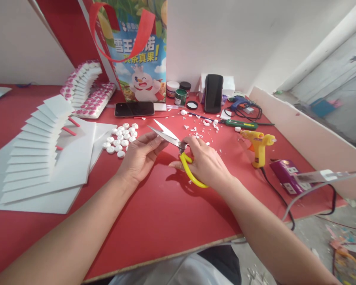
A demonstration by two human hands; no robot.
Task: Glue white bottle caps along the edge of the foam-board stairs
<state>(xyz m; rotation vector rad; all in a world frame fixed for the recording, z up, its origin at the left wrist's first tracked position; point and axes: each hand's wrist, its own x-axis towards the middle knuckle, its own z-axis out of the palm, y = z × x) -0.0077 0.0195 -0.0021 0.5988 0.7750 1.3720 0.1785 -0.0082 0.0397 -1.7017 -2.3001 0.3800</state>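
scissors sit in the right hand, its grip closed about the yellow handles. the blades stand parted, and their long axis runs from the right palm forward and to the left, tips pointing away from the body. the left hand is the nearer to the blades: its thumb and fingers come together just beside the near blade. whether that grip pinches a small piece or rests against the metal, i cannot tell. how closely the left thumb lies to that blade's edge seems the relation that matters most. white rounds lie clustered on the red counter, just left of the left hand; white scraps are strewn beyond the right.
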